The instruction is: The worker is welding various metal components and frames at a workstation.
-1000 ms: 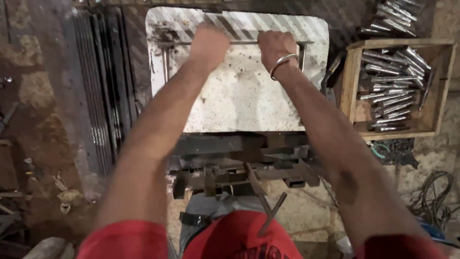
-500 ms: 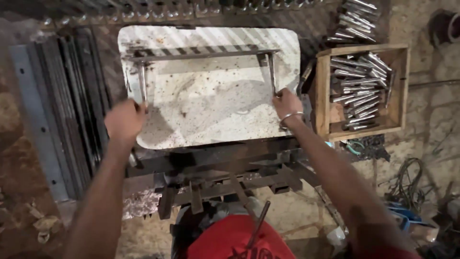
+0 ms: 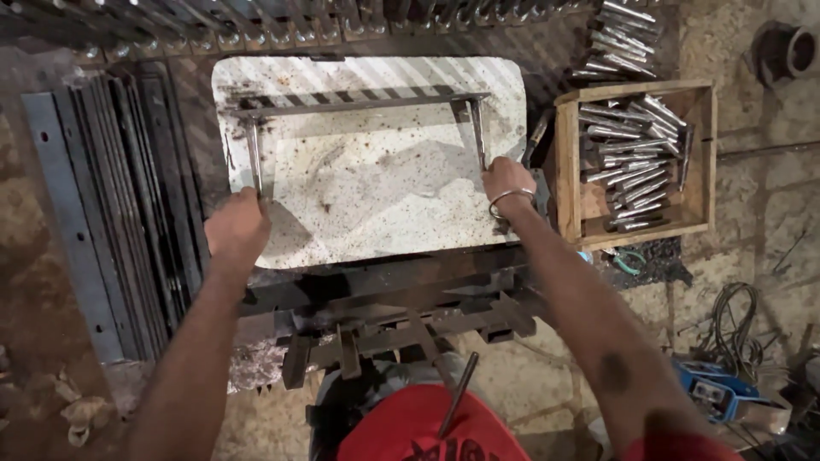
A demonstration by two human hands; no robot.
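**Both hands on legs of U-shaped metal frame, on speckled slab**

Metal frame [image 3: 359,104]: long crossbar near the far edge of the white speckled slab [image 3: 376,196], two thin legs running back toward the person. Frame lies flat on the slab.

Left hand [image 3: 237,229]: at the slab's near-left corner, fingers curled around the near end of the left leg [image 3: 254,158]. Leg comes out from the top of the fist and runs away to the crossbar. Grip closed on it.

Right hand [image 3: 507,181]: at the slab's right edge, fingers wrapped on the near end of the right leg [image 3: 478,132]. Leg sticks out past the knuckles toward the far edge. Metal bangle [image 3: 511,198] on the wrist.

Around: wooden box [image 3: 568,162] just beside the slab's right edge, holding short metal rods [image 3: 628,162]; more rods loose beyond its far side. Flat steel strips [image 3: 111,205] stacked left of the slab. Dark steel jig [image 3: 384,307] along the slab's near edge. Coiled wire [image 3: 735,329] on the floor at right, well apart from the hands.
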